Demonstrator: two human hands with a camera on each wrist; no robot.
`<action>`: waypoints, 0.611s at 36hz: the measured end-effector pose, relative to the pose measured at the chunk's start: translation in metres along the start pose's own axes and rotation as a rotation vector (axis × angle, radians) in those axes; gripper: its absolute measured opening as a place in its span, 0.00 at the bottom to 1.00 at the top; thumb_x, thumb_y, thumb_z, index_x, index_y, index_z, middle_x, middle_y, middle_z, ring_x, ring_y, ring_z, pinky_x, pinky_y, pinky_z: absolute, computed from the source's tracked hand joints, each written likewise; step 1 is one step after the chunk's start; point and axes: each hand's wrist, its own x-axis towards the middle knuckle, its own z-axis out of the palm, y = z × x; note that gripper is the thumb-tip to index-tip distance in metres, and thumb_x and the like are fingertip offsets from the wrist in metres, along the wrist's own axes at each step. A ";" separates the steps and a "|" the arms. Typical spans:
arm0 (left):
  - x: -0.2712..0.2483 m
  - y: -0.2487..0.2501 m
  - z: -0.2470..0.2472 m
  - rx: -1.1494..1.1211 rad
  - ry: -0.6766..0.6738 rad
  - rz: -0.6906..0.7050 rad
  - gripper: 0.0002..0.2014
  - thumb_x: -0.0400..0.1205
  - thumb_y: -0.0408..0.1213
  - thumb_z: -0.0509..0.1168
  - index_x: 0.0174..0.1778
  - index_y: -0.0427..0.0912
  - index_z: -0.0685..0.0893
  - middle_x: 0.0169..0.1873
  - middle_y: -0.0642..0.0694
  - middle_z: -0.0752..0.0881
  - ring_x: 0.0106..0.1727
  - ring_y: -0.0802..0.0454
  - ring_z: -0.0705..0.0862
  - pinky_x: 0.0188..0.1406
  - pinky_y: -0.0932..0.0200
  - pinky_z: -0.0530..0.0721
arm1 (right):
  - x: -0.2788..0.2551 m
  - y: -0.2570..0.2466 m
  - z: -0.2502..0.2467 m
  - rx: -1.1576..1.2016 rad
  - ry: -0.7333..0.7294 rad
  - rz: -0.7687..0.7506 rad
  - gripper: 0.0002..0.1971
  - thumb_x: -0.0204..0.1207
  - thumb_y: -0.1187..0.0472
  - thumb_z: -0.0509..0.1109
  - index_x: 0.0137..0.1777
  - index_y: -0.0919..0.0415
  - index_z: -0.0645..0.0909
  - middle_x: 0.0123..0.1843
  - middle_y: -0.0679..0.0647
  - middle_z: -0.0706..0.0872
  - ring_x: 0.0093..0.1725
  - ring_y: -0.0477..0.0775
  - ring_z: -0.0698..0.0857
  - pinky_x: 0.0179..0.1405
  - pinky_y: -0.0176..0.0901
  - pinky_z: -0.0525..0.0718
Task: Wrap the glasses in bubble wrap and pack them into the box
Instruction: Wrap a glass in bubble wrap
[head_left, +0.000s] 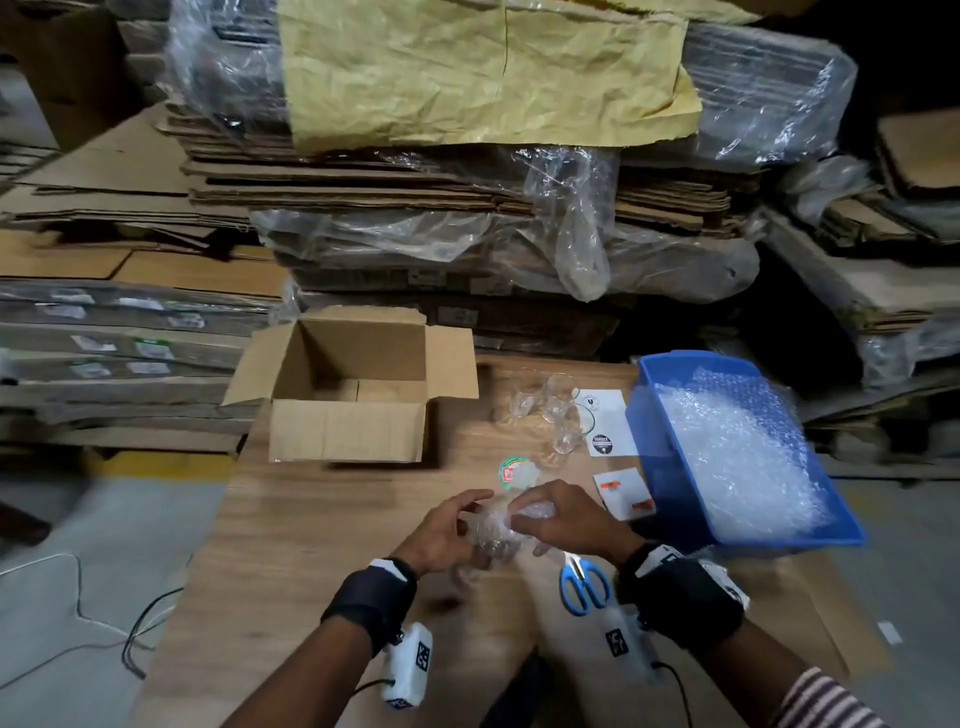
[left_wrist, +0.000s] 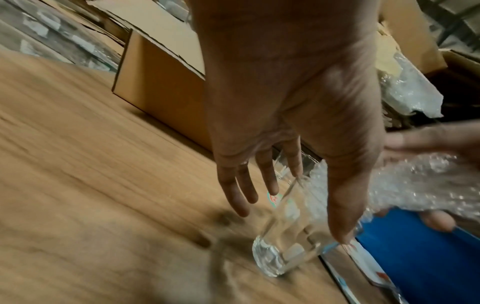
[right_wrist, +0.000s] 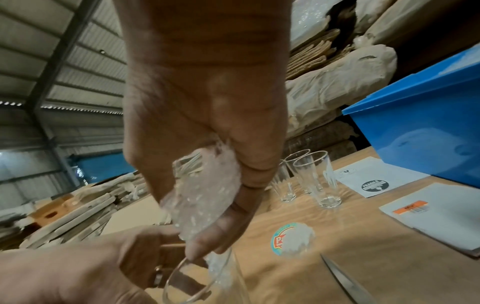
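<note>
Over the wooden table (head_left: 332, 525) my left hand (head_left: 470, 512) holds a clear glass (head_left: 493, 540) tilted on its side. In the left wrist view the left hand (left_wrist: 317, 205) has its thumb along one side of the glass (left_wrist: 280, 253) and a finger behind it. My right hand (head_left: 540, 512) grips a crumpled piece of bubble wrap (head_left: 530, 512) at the glass's mouth. From the right wrist, the right hand (right_wrist: 221, 218) clutches the bubble wrap (right_wrist: 202, 191), whose lower end reaches the rim of the glass (right_wrist: 221, 292). The open cardboard box (head_left: 343, 431) stands at the far left.
Several bare glasses (head_left: 556, 410) stand upright behind my hands. A blue bin (head_left: 670, 467) full of bubble wrap sits at the right. Blue-handled scissors (head_left: 584, 584) lie near my right wrist. A sticker roll (head_left: 517, 470) and label sheets (head_left: 608, 421) lie between. Cardboard stacks rise behind the table.
</note>
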 end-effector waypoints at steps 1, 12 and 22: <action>-0.002 0.000 0.003 0.039 -0.021 -0.001 0.37 0.67 0.29 0.77 0.71 0.59 0.76 0.57 0.61 0.80 0.54 0.65 0.81 0.60 0.70 0.76 | 0.000 -0.002 0.003 -0.031 0.011 0.004 0.11 0.79 0.50 0.76 0.51 0.57 0.93 0.51 0.47 0.93 0.46 0.48 0.93 0.53 0.50 0.91; 0.007 -0.023 0.007 0.129 0.016 0.131 0.32 0.56 0.34 0.82 0.55 0.65 0.92 0.46 0.60 0.91 0.46 0.60 0.86 0.54 0.47 0.90 | 0.022 -0.005 0.020 -0.427 -0.025 -0.064 0.14 0.76 0.66 0.70 0.57 0.55 0.92 0.59 0.58 0.91 0.62 0.58 0.86 0.57 0.38 0.79; 0.011 -0.023 0.011 0.097 0.061 0.133 0.22 0.58 0.37 0.84 0.46 0.56 0.89 0.41 0.58 0.93 0.41 0.66 0.87 0.49 0.58 0.88 | 0.033 -0.007 0.054 -0.731 0.107 -0.116 0.18 0.72 0.62 0.75 0.61 0.62 0.77 0.60 0.63 0.83 0.57 0.71 0.85 0.50 0.57 0.82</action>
